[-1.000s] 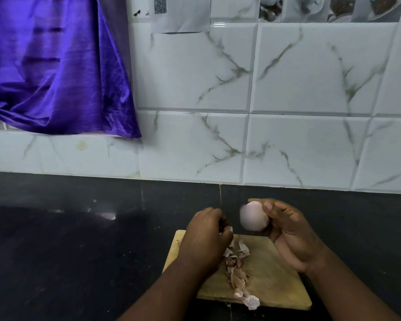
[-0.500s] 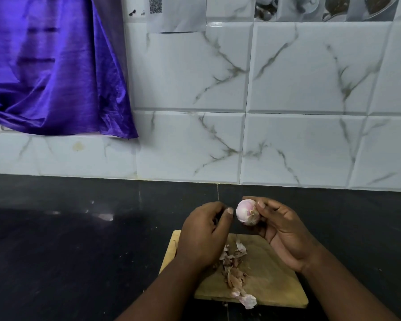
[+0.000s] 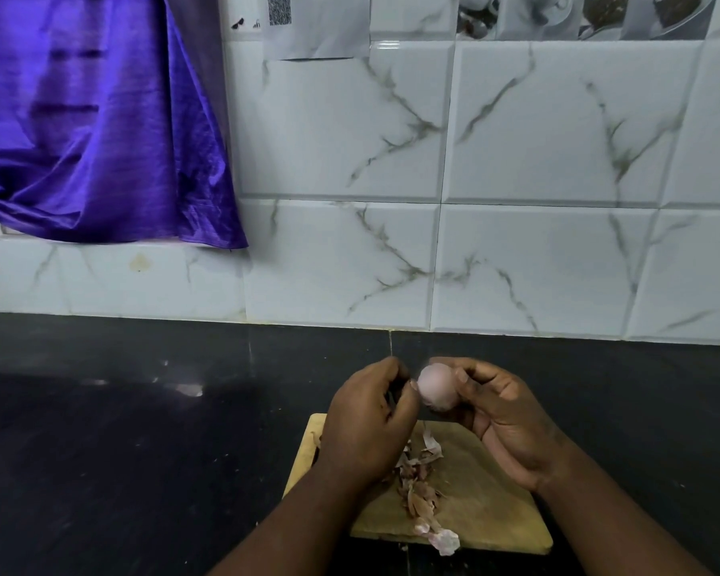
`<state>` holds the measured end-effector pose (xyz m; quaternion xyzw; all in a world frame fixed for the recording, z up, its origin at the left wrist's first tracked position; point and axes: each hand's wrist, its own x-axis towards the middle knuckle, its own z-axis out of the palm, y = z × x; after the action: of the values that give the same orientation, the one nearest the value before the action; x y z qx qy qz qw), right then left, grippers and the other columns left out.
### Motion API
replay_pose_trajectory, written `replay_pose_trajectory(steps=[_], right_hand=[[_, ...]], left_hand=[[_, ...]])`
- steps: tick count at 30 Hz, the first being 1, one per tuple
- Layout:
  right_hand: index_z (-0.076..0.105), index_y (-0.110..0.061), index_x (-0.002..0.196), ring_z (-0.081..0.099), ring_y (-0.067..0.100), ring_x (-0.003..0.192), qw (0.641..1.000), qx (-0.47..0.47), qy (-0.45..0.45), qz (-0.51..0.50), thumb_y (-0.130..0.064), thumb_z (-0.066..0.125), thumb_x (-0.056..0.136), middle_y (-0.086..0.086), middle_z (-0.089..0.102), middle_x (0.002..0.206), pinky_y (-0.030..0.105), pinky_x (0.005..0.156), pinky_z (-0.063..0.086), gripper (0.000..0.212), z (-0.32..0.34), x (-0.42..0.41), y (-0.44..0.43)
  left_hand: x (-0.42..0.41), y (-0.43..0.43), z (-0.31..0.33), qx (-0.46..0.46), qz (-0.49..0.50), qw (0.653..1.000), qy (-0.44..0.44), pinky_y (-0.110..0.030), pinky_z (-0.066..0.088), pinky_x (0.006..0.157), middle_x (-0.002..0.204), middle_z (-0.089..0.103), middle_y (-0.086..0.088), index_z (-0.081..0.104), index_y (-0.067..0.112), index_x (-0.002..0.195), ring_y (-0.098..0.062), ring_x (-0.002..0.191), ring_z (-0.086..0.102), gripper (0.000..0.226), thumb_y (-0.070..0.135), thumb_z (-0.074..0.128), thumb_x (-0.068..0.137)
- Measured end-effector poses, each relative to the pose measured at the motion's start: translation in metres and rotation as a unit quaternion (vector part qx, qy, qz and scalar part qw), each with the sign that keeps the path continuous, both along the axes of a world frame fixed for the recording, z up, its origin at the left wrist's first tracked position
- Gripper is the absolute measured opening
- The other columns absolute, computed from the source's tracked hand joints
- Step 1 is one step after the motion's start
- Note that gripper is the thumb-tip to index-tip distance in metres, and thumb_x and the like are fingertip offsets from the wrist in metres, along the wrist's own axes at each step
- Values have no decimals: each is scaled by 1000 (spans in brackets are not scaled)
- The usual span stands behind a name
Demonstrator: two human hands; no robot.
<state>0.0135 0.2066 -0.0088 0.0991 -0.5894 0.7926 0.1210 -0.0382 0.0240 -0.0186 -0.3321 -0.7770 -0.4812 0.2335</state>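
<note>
I've got both hands up over the board [image 3: 487,509], close together. My right hand [image 3: 512,426] grips the garlic [image 3: 436,386] between thumb and fingertips, held in the air above the board's far edge. My left hand [image 3: 368,426] is curled tight, with its thumb tip right against the garlic's skin. Something dark shows between its fingers, but I can't tell whether it is pinching anything. That hand and forearm cover the board's left part. A heap of peels [image 3: 418,478] runs down the middle of the board, and the last scrap hangs over the near edge. The board sits on the black counter [image 3: 142,451]. Behind it is the marbled tile wall [image 3: 558,160], with a purple cloth [image 3: 92,118] hanging at the left. A paper sheet [image 3: 321,31] taped up there shows a QR code. The marks beside it are too small to read. Food photos [image 3: 599,14] line the top edge.
</note>
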Motion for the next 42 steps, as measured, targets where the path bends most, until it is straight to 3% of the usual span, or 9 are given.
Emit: replay_pose_trajectory(steps=[8, 13, 16, 20, 23, 28, 34, 39, 42], right_hand=[[74, -5, 117, 70, 37, 110, 1000, 15, 13, -8, -43, 92, 66, 26, 71, 121, 43, 91, 61, 66, 0, 0, -2], [75, -4, 114, 73, 31, 100, 1000, -12, 22, 5, -45, 95, 61, 24, 73, 117, 36, 78, 63, 70, 3, 1, -4], [76, -4, 112, 74, 26, 95, 999, -39, 31, 2, -46, 97, 56, 20, 75, 114, 31, 73, 63, 73, 8, 3, -1], [74, -4, 116, 74, 26, 102, 999, -32, 29, -14, -48, 96, 58, 20, 73, 119, 32, 79, 63, 76, 6, 0, 1], [72, -4, 119, 73, 27, 106, 999, -20, 22, -22, -48, 95, 59, 22, 72, 122, 32, 81, 62, 78, 3, -2, 0], [70, -5, 121, 68, 36, 116, 999, -13, 21, -21, -41, 95, 62, 23, 70, 126, 38, 88, 62, 74, 2, -3, 1], [70, -6, 119, 71, 30, 112, 999, -30, 21, -12, -35, 98, 58, 20, 71, 124, 34, 86, 62, 74, 3, -3, -1], [71, -7, 118, 70, 31, 115, 1000, -24, 18, -2, -33, 98, 58, 20, 70, 125, 33, 88, 60, 71, 4, -2, -1], [70, -7, 119, 70, 31, 114, 999, -26, 19, 3, -30, 98, 59, 21, 70, 125, 33, 89, 60, 70, 5, 0, -1]], left_hand=[[0, 0, 1, -12, 23, 999, -23, -33, 43, 59, 74, 59, 6, 60, 25, 83, -11, 68, 54, 13, 25, 65, 94], [-1, 1, 1, -1, 10, 995, -104, -33, 42, 57, 69, 58, 6, 57, 26, 75, -7, 62, 49, 21, 24, 66, 94], [-4, 0, -2, -73, 22, 988, -133, -26, 43, 57, 69, 61, 8, 57, 30, 70, -4, 63, 55, 26, 28, 71, 91], [-4, -1, -1, -130, 24, 984, -116, -27, 55, 68, 86, 68, 12, 70, 30, 84, -3, 81, 63, 11, 19, 73, 82], [-2, 0, 1, -64, 13, 993, -96, -33, 53, 66, 80, 67, 8, 70, 24, 78, -7, 77, 62, 5, 25, 68, 82], [6, 3, 2, 39, -67, 990, -121, -43, 53, 65, 75, 66, 2, 69, 24, 77, -15, 71, 62, 19, 30, 66, 95], [5, 5, 1, 67, -81, 983, -152, -36, 53, 65, 77, 69, 2, 73, 24, 83, -5, 70, 59, 13, 25, 69, 96], [4, 5, -1, 91, -90, 975, -180, -50, 56, 71, 82, 70, -5, 73, 21, 86, -24, 79, 65, 15, 31, 67, 97], [3, 6, -1, 108, -93, 971, -193, -43, 52, 67, 80, 68, -9, 72, 18, 83, -20, 72, 60, 19, 31, 67, 97]])
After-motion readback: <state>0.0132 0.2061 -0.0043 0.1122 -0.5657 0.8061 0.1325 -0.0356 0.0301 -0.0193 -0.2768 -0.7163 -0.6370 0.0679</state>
